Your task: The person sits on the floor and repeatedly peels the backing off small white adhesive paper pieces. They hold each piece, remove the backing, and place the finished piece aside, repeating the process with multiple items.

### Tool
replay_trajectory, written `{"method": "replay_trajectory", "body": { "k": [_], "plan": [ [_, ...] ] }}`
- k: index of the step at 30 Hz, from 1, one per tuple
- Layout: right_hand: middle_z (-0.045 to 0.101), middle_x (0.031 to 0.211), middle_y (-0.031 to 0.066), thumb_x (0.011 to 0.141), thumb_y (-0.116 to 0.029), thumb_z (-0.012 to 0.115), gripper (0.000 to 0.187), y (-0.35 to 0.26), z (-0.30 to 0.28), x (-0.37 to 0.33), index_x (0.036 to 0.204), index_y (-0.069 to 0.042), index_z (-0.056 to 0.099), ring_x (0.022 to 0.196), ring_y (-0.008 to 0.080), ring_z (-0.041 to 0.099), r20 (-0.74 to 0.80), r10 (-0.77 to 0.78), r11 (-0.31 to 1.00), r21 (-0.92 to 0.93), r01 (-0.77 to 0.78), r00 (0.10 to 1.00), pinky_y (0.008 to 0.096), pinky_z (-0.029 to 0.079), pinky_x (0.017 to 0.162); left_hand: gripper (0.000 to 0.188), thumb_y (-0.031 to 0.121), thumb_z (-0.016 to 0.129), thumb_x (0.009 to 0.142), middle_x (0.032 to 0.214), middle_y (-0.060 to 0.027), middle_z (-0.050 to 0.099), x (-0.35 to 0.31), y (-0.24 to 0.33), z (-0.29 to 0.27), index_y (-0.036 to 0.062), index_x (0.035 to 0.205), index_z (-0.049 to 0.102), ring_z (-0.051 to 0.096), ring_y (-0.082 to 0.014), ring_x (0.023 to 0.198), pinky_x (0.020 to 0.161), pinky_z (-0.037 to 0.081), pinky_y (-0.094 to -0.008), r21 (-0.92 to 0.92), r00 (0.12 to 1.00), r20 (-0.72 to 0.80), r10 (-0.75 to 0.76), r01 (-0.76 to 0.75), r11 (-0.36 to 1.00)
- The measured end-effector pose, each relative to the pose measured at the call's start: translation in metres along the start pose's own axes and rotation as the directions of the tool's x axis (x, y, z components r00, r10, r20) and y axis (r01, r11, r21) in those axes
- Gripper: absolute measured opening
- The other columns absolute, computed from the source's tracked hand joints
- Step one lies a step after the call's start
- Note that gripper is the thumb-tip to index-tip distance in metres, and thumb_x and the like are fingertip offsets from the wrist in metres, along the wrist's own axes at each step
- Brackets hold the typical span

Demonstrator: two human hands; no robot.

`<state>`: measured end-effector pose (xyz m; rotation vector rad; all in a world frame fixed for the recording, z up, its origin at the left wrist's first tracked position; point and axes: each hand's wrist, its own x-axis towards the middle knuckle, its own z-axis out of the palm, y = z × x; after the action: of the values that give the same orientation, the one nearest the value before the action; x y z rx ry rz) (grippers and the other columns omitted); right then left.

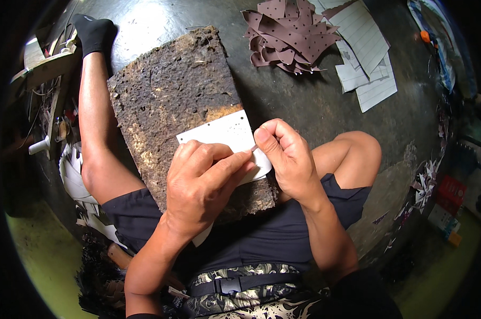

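Note:
On a thick, rough, worn board [171, 80] across my lap lies a white flat piece [224, 131] with small punched holes along its upper edge and a cluster of tiny dots. My left hand [195, 183] is closed over its lower part, with the index finger and thumb pinching near the right edge. At that same edge my right hand [289, 157] is closed in a pinch, its thumb against the index finger. Whatever is between those right fingertips is too small to make out. Part of the white piece curls below the left fingers.
Beyond the board, a heap of brown dotted cut pieces [291, 34] lies on the dark floor [304, 101]. White lined sheets [362, 45] are stacked beside it. Scraps [426, 183] litter the right side. A wooden stand [52, 66] with clutter is at the left, beyond my outstretched leg.

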<state>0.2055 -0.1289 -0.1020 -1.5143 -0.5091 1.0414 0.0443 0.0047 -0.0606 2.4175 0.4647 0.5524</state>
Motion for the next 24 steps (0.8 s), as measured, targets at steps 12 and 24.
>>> {"method": "replay_trajectory", "body": {
  "k": [12,24],
  "plan": [
    [0.068,0.09,0.0005,0.121,-0.032,0.068,0.034,0.007,-0.009,0.008,0.11,0.0,0.069,0.086,0.0059,0.057,0.001,0.019,0.999,-0.035,-0.019,1.0,0.029,0.052,0.075,0.03,0.014,0.098,0.085,0.098,-0.0014,0.073,0.001,-0.004,-0.002,0.0121,0.113,0.088,0.065,-0.0222,0.083,0.073,0.054,-0.0389,0.01,0.999,0.017,0.051,-0.051,0.999],
    [0.069,0.084,0.0021,0.119,-0.033,0.071,0.035,0.018,-0.018,0.017,0.108,0.0,0.071,0.08,0.0067,0.058,-0.036,0.03,0.992,-0.121,-0.034,0.999,0.0311,0.051,0.07,0.036,0.015,0.099,0.081,0.101,-0.002,0.075,0.005,-0.008,-0.008,0.0123,0.116,0.09,0.065,-0.0218,0.083,0.072,0.055,-0.037,-0.011,0.995,0.058,0.076,-0.075,0.997]
  ]
}}
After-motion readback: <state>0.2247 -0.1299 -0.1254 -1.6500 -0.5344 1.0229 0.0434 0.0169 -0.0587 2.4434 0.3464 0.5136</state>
